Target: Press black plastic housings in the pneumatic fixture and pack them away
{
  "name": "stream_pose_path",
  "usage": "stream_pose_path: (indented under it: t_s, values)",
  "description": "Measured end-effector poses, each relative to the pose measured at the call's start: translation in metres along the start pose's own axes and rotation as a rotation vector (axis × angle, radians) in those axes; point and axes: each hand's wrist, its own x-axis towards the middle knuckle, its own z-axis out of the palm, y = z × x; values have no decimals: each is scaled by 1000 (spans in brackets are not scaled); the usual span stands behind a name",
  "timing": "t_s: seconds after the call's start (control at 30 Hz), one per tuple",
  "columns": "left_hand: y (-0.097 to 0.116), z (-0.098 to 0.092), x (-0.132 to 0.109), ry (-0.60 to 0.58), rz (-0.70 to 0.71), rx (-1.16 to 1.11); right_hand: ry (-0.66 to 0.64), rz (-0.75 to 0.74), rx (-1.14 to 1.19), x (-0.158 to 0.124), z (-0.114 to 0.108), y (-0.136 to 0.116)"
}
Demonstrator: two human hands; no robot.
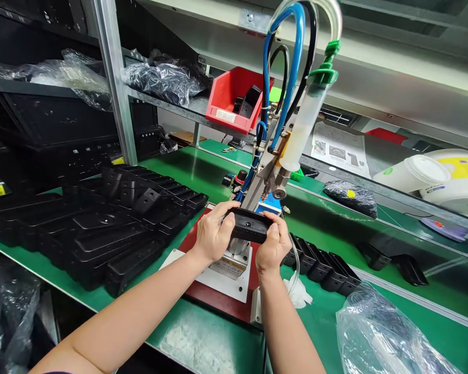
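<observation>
Between my two hands I hold a black plastic housing (pixel 249 224), its hollow side facing me and a small hole in its middle. My left hand (pixel 215 231) is closed on its left end, thumb at the front. Closed on the right end is my right hand (pixel 273 243). The housing is just below the nozzle of a dispensing machine, whose clear syringe (pixel 301 124) has a green cap and is tilted. No contact between nozzle and housing can be made out. Beneath my hands, the machine's white base plate (pixel 239 288) lies on a dark red board (pixel 222 306).
Many black housings (pixel 113 223) are piled at left; a row (pixel 323 265) stands at right. Two more lie farther right. A clear plastic bag (pixel 382 332) is at front right, near white tissue (pixel 298 292). Above are a red bin (pixel 234 104) and a white tub (pixel 413 174) on the shelf.
</observation>
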Motion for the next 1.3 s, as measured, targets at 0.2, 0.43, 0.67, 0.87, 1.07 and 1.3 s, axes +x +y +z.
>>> stream_pose_path:
  t_s: [0.2, 0.43, 0.67, 0.87, 1.07, 1.3]
  values:
    - [1, 0, 0, 3, -54, 49, -37, 65, -43, 5, 0, 2]
    - [2, 2, -1, 12, -76, 42, -66, 87, -106, 6, -2, -3]
    - [1, 5, -7, 61, -21, 25, -13, 37, -55, 3, 0, 6]
    - [1, -1, 2, -3, -50, 108, -148, 78, -109, 11, -5, 0]
    - [-15, -21, 6, -124, 179, 166, -271, 41, -182, 16, -15, -7]
    - [-32, -54, 4, 83, 140, 154, -389, -39, -252, 23, -25, -7]
